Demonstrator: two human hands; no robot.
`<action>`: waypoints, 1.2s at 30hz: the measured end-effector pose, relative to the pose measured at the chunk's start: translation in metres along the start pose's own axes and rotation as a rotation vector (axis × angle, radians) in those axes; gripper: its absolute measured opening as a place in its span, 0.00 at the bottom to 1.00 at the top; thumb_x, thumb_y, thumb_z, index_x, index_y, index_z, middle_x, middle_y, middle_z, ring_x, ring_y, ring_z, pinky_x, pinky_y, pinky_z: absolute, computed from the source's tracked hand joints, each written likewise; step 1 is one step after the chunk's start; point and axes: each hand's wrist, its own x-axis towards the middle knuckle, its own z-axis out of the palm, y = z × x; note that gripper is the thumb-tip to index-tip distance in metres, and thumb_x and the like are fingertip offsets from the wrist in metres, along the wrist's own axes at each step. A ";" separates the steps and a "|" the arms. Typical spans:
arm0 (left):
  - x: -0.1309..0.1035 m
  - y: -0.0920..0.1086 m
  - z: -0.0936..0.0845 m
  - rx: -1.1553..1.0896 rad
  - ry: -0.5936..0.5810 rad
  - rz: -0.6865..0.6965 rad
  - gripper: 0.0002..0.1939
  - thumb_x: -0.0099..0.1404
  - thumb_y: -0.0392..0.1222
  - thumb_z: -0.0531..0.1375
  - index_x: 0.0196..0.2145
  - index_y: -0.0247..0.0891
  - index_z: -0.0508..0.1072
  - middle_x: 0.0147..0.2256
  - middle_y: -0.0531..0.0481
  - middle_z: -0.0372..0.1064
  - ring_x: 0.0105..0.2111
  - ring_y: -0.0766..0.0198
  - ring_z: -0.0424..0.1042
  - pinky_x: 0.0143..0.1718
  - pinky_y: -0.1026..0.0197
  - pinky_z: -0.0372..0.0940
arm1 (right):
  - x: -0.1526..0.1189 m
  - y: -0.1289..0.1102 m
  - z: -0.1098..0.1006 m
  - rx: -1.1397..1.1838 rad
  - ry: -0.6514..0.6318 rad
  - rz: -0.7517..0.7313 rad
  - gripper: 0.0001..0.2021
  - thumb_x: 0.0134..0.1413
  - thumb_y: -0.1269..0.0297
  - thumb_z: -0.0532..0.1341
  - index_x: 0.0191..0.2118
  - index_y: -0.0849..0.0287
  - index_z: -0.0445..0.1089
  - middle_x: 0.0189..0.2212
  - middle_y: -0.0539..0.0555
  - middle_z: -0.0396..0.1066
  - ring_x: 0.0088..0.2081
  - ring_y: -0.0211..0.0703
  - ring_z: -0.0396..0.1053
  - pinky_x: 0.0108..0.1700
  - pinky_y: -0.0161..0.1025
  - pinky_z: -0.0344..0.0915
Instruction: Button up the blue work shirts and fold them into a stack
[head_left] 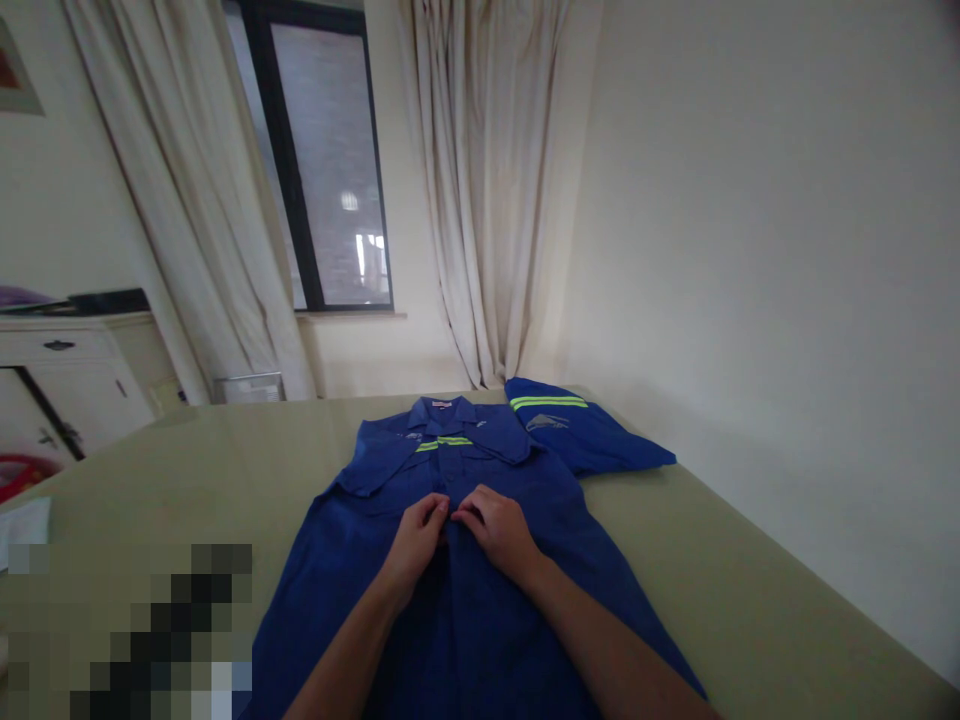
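Where the front seam runs down the middle of a long blue cloth work garment with a pointed collar and a yellow-green chest band [451, 640], the person's left hand [420, 537] and right hand [496, 527] meet just beside each other, with thumbs and fingers drawn narrow on the fabric. So fine a pinch seems chosen because the cloth edge there is thin; whether a button sits under the fingertips is too small to tell. The garment lies spread on a broad, pale olive-green tabletop [247, 455], its collar at the far end and its lower part toward the person, which probably lets the 2 forearms reach along it from the near side without crossing. Flat support beneath likely spares the hands from carrying its weight. On each side of the chest a flap of the same cloth lies over the front, perhaps turned inward so that the outline stays compact. Beyond the right shoulder, a blue cloth piece with bright yellow-green stripes and a grey print [600, 435] rests near the table's far right edge, seemingly out of the hands' way; whether it joins the garment or only touches it, I cannot tell.
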 end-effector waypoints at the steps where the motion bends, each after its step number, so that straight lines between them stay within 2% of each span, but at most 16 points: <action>1: 0.001 -0.002 -0.002 -0.013 -0.013 -0.005 0.22 0.51 0.59 0.67 0.33 0.37 0.76 0.26 0.55 0.69 0.26 0.66 0.68 0.30 0.63 0.66 | 0.001 0.001 0.000 0.036 0.005 0.001 0.10 0.68 0.58 0.61 0.37 0.56 0.76 0.35 0.50 0.75 0.36 0.39 0.72 0.41 0.34 0.63; 5: 0.004 -0.008 -0.007 -0.050 -0.040 0.000 0.24 0.47 0.55 0.70 0.38 0.37 0.77 0.35 0.49 0.77 0.34 0.60 0.75 0.38 0.59 0.70 | 0.003 0.006 -0.002 0.279 -0.027 -0.051 0.05 0.63 0.65 0.64 0.38 0.56 0.79 0.32 0.50 0.74 0.34 0.39 0.71 0.38 0.34 0.63; 9: 0.004 -0.010 -0.010 -0.035 -0.047 0.017 0.24 0.52 0.54 0.69 0.42 0.37 0.78 0.41 0.45 0.79 0.39 0.57 0.77 0.41 0.57 0.71 | 0.004 0.009 -0.005 0.413 -0.062 -0.064 0.06 0.60 0.69 0.64 0.39 0.55 0.80 0.33 0.51 0.76 0.35 0.40 0.72 0.38 0.34 0.63; 14: 0.005 -0.013 -0.010 0.035 -0.073 0.048 0.24 0.55 0.55 0.66 0.44 0.36 0.78 0.41 0.42 0.81 0.39 0.55 0.79 0.41 0.56 0.72 | 0.005 0.010 -0.001 0.341 -0.016 0.035 0.03 0.58 0.69 0.66 0.35 0.56 0.79 0.31 0.50 0.76 0.34 0.40 0.72 0.39 0.35 0.62; 18: 0.008 -0.019 -0.006 0.135 -0.081 0.092 0.25 0.55 0.54 0.65 0.46 0.35 0.78 0.39 0.43 0.81 0.38 0.55 0.79 0.40 0.55 0.73 | 0.004 0.008 0.002 0.179 -0.040 0.028 0.04 0.57 0.71 0.64 0.33 0.56 0.77 0.30 0.49 0.74 0.33 0.39 0.70 0.36 0.34 0.60; 22: 0.009 -0.018 -0.005 0.303 -0.071 0.164 0.19 0.64 0.49 0.57 0.46 0.37 0.79 0.36 0.46 0.80 0.36 0.56 0.78 0.41 0.55 0.72 | 0.005 0.007 0.002 0.102 0.008 0.079 0.02 0.56 0.68 0.67 0.33 0.57 0.73 0.30 0.48 0.73 0.32 0.39 0.69 0.35 0.33 0.60; 24: 0.006 -0.014 -0.005 0.403 -0.054 0.215 0.16 0.66 0.45 0.55 0.44 0.39 0.80 0.38 0.45 0.80 0.39 0.55 0.77 0.46 0.52 0.70 | 0.006 0.008 0.001 0.085 0.046 0.146 0.07 0.53 0.64 0.70 0.36 0.57 0.72 0.32 0.49 0.74 0.32 0.40 0.69 0.35 0.33 0.61; 27: -0.003 -0.009 -0.007 0.570 -0.001 0.280 0.15 0.67 0.42 0.55 0.43 0.41 0.81 0.43 0.43 0.78 0.49 0.50 0.74 0.57 0.45 0.63 | 0.004 0.007 0.001 0.075 0.009 0.148 0.11 0.54 0.62 0.69 0.42 0.56 0.71 0.39 0.50 0.76 0.33 0.40 0.71 0.38 0.34 0.64; 30: -0.014 -0.010 -0.009 0.940 0.068 0.371 0.19 0.71 0.43 0.51 0.52 0.39 0.77 0.56 0.40 0.73 0.59 0.47 0.67 0.63 0.41 0.58 | 0.001 0.002 -0.003 0.027 -0.080 0.119 0.08 0.61 0.66 0.62 0.45 0.54 0.73 0.42 0.51 0.77 0.37 0.40 0.74 0.42 0.35 0.65; 31: -0.018 -0.010 -0.010 1.077 0.047 0.401 0.21 0.72 0.43 0.50 0.56 0.39 0.74 0.61 0.40 0.69 0.63 0.48 0.64 0.65 0.42 0.56 | 0.002 0.000 -0.005 -0.015 -0.099 0.133 0.09 0.62 0.67 0.60 0.46 0.53 0.73 0.42 0.51 0.78 0.39 0.41 0.75 0.44 0.35 0.65; 33: -0.025 -0.012 -0.011 1.273 -0.082 0.425 0.25 0.72 0.42 0.49 0.64 0.38 0.67 0.68 0.40 0.59 0.68 0.50 0.56 0.68 0.44 0.52 | 0.006 -0.006 -0.009 -0.149 -0.137 0.185 0.11 0.66 0.67 0.56 0.49 0.52 0.73 0.42 0.52 0.79 0.43 0.43 0.76 0.45 0.37 0.65; 36: -0.038 -0.011 -0.011 1.400 -0.271 0.385 0.30 0.72 0.46 0.50 0.68 0.37 0.61 0.71 0.40 0.50 0.72 0.49 0.48 0.70 0.45 0.47 | 0.020 -0.013 -0.012 -0.322 -0.199 0.222 0.12 0.66 0.63 0.57 0.52 0.49 0.71 0.44 0.55 0.78 0.45 0.49 0.76 0.44 0.40 0.66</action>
